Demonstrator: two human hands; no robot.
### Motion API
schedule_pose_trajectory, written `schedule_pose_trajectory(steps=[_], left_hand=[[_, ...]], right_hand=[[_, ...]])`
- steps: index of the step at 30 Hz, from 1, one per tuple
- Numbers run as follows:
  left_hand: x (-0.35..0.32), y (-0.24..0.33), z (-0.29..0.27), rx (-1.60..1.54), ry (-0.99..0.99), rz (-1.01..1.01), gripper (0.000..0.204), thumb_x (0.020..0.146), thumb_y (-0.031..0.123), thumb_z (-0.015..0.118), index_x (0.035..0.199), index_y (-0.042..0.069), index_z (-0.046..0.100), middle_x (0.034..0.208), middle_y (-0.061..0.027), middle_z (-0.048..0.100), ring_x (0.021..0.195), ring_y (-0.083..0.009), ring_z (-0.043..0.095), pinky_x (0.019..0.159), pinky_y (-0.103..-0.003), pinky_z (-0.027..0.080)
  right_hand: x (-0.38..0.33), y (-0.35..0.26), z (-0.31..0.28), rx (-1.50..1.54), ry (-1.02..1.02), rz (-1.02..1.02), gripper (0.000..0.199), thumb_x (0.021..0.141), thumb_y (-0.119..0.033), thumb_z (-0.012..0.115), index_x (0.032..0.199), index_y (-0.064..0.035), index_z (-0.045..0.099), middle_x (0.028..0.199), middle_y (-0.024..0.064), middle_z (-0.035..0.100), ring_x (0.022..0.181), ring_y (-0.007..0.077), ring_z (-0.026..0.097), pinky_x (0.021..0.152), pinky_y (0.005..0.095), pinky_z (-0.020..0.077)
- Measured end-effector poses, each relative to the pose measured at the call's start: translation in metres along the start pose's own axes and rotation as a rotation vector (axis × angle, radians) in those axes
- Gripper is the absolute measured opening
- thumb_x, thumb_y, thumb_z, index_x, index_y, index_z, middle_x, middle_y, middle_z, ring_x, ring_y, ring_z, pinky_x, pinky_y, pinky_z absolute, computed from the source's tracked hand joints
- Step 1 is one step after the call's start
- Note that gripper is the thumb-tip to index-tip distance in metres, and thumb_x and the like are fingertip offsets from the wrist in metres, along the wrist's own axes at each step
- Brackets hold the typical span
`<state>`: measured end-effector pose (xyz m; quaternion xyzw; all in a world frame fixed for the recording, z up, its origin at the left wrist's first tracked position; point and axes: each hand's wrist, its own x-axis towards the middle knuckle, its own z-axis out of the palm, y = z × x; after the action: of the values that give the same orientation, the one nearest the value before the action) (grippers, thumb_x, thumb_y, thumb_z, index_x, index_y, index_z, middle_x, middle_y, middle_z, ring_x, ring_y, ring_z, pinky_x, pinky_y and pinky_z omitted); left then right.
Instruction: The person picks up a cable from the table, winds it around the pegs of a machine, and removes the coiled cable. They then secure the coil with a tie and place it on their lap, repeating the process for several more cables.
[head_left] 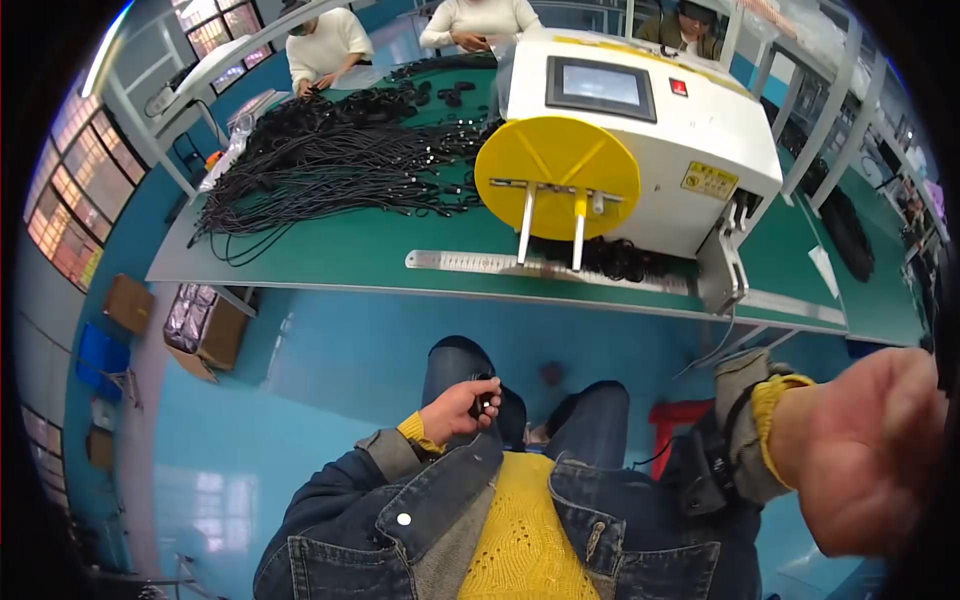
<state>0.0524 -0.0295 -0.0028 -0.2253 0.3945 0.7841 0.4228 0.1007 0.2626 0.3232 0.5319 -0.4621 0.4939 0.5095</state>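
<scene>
Above my lap, my left hand (462,410) is closed on a black cable (482,404); a bright metal tip shows by the fingers and most of the rest is hidden. My right hand (865,450) is raised at the far right, large and smeared by motion, its fingers bent out of clear sight. A heap of black cables (320,165) with silver plug ends covers the left part of the green table (330,265). The white machine (680,180) stands on it, with a yellow disc (557,160) carrying two prongs facing me.
A steel ruler (480,262) lies along the table's near edge, with black coiled cables (610,258) under the disc. A metal bracket (722,270) juts at the machine's right. Boxes (210,330) stand on the floor at left, a red stool (668,430) by my right leg. Several people sit across the table.
</scene>
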Motion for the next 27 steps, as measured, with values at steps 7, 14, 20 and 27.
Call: schedule_pose_trajectory(steps=[7, 14, 20, 27], left_hand=[[0.004, -0.011, -0.009, -0.035, -0.038, 0.087, 0.015, 0.084, 0.019, 0.058, 0.077, 0.007, 0.054, 0.071, -0.0035, 0.054, 0.059, -0.0117, 0.049, 0.046, -0.022, 0.038], [-0.031, 0.024, -0.023, 0.045, -0.065, 0.106, 0.012, 0.082, 0.017, 0.06, 0.081, 0.006, 0.056, 0.068, -0.004, 0.056, 0.056, -0.0121, 0.052, 0.045, -0.022, 0.041], [-0.067, 0.276, -0.033, 0.324, -0.285, 0.907, 0.033, 0.09, 0.031, 0.047, 0.072, 0.004, 0.053, 0.065, -0.0033, 0.053, 0.063, -0.0123, 0.054, 0.056, -0.024, 0.044], [-0.021, 0.461, -0.125, 1.848, 1.325, 0.924, 0.029, 0.074, 0.014, 0.057, 0.101, 0.006, 0.061, 0.092, -0.0125, 0.063, 0.085, -0.0297, 0.061, 0.073, -0.038, 0.05]], right_hand=[[-0.112, 0.03, 0.049, -0.253, -0.139, 0.664, 0.01, 0.076, -0.008, 0.053, 0.078, 0.0017, 0.056, 0.069, 0.0094, 0.055, 0.061, 0.0159, 0.047, 0.055, 0.0253, 0.0381], [-0.268, 0.01, 0.07, 0.201, -1.008, 1.481, 0.029, 0.074, -0.012, 0.065, 0.099, 0.0012, 0.059, 0.081, 0.0123, 0.063, 0.072, 0.0188, 0.062, 0.066, 0.0282, 0.0486], [-0.314, 0.004, 0.076, 0.325, -0.997, 1.872, 0.034, 0.076, -0.015, 0.063, 0.105, 0.0018, 0.057, 0.082, 0.0105, 0.064, 0.073, 0.0146, 0.061, 0.068, 0.0265, 0.0483], [-0.332, 0.023, 0.081, 0.344, -0.808, 2.052, 0.035, 0.079, -0.013, 0.061, 0.109, 0.0036, 0.054, 0.088, 0.008, 0.063, 0.08, 0.0102, 0.058, 0.071, 0.0234, 0.0464]])
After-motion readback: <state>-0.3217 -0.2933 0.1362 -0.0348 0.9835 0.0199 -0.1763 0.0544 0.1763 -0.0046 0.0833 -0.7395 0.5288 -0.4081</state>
